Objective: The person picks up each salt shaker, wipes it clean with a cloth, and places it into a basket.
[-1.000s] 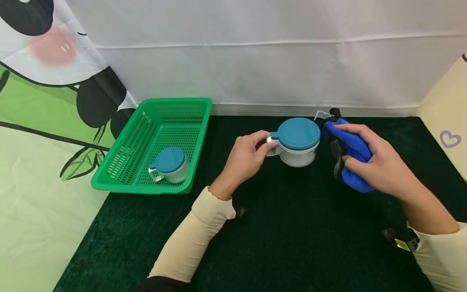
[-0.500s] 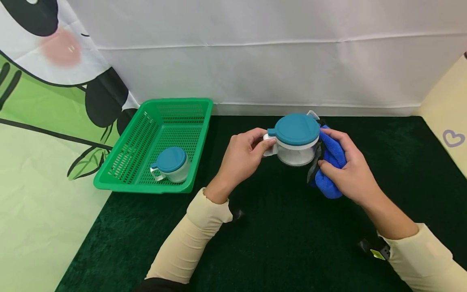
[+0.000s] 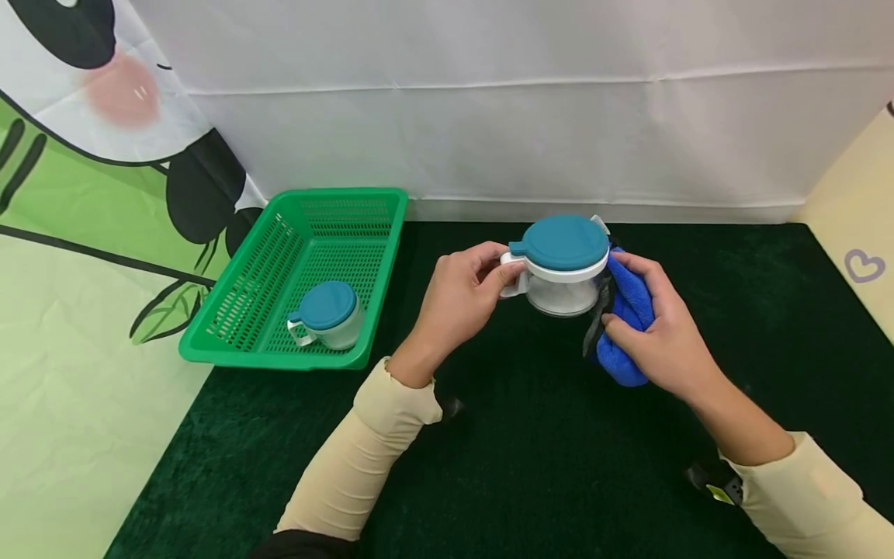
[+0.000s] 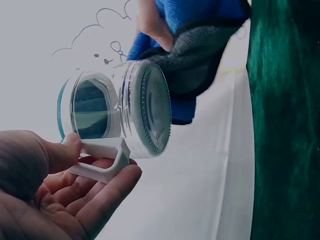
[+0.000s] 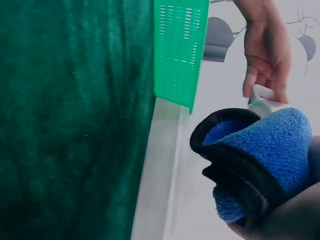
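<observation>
My left hand pinches the white handle of a clear glass seasoning jar with a blue lid. In the left wrist view the jar's ridged glass base shows, held off the table. My right hand grips a folded blue and dark grey cloth against the jar's right side. Seen from the right wrist, the bunched cloth hides most of the jar. Part of the cloth lies behind the jar, out of the head view.
To the left stands a green perforated basket. Inside it sits a smaller blue-lidded jar with a white handle. Dark green fabric covers the table, and a white cloth backdrop hangs along its rear edge.
My right hand has brought the cloth leftward, from beside the jar to against its side. The left hand has shifted the jar slightly left and tilted it a little.
</observation>
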### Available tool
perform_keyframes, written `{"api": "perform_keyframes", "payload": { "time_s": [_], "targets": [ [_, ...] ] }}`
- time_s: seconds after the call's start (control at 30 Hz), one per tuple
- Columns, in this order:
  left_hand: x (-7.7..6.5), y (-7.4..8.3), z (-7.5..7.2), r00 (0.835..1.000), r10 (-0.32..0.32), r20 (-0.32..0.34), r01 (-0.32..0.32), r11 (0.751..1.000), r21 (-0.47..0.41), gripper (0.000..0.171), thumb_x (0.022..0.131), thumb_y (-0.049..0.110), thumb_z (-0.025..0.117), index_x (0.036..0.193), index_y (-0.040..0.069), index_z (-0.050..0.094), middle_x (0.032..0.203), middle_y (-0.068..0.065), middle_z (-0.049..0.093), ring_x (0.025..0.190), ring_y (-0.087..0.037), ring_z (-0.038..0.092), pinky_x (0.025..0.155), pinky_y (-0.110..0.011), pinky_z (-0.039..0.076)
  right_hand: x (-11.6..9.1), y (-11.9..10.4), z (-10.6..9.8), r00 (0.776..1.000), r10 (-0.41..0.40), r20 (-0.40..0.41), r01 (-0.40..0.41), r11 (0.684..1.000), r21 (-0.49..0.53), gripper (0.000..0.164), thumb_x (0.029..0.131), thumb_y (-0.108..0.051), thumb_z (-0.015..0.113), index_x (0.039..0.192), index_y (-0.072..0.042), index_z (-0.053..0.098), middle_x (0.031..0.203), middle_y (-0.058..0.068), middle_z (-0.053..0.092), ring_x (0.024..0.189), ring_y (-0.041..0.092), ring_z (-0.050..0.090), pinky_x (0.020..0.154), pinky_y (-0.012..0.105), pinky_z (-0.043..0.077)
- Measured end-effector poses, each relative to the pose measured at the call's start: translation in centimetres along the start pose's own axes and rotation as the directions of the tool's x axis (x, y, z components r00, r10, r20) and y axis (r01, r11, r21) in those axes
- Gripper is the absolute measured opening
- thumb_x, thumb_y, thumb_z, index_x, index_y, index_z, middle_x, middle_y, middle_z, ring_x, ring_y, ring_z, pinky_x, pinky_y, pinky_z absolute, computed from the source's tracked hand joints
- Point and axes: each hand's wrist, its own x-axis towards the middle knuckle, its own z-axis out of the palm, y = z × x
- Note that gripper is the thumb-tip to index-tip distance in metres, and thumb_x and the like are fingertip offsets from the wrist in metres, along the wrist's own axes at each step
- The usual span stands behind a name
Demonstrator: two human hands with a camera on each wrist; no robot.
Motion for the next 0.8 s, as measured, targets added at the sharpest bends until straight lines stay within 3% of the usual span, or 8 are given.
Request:
{"api": "perform_keyframes", "payload": {
  "time_s": [0.27,0.43,0.57,0.8],
  "targets": [
    [-0.1,-0.3,0.3,1.0,0.012,0.012,-0.013,0.999,0.032,0.022,0.105,0.027,0.063,0.113,0.008,0.072,0.1,-0.001,0.074,0.083,-0.011,0.066,0.08,-0.024,0.058,0.3,-2.8,-0.4,0.987,-0.113,-0.114,0.111,0.993,-0.028,0.079,0.091,0.007,0.067,0.157,-0.025,0.038,0.155,0.004,0.038,0.136,0.036,0.04,0.102,0.073,0.037],
    [-0.1,-0.1,-0.1,0.998,0.025,-0.054,-0.023,0.999,0.043,0.023,0.105,0.026,0.064,0.114,0.007,0.072,0.105,-0.004,0.075,0.087,-0.012,0.067,0.084,-0.027,0.059,-0.4,-0.9,1.2,0.996,-0.065,-0.069,0.065,0.998,-0.004,0.083,0.091,0.006,0.069,0.159,-0.023,0.031,0.159,0.009,0.031,0.14,0.042,0.036,0.103,0.077,0.034],
    [-0.1,-0.2,-0.5,0.998,0.013,-0.065,-0.009,0.999,0.048,0.023,0.104,0.025,0.065,0.115,0.006,0.071,0.106,-0.005,0.075,0.088,-0.013,0.067,0.085,-0.029,0.059,-0.7,0.3,1.7,1.0,-0.03,-0.01,0.029,1.0,-0.007,0.085,0.091,0.005,0.07,0.16,-0.02,0.027,0.16,0.015,0.029,0.139,0.047,0.035,0.1,0.079,0.035],
    [-0.3,-0.5,0.2,1.0,0.018,-0.019,-0.017,0.997,0.076,0.023,0.105,0.026,0.063,0.115,0.007,0.071,0.103,-0.003,0.074,0.084,-0.012,0.066,0.081,-0.026,0.059,0.0,-1.8,0.7,0.986,-0.117,-0.121,0.115,0.993,-0.022,0.08,0.091,0.008,0.066,0.157,-0.024,0.035,0.157,0.007,0.034,0.135,0.038,0.039,0.099,0.072,0.039]
  ]
}}
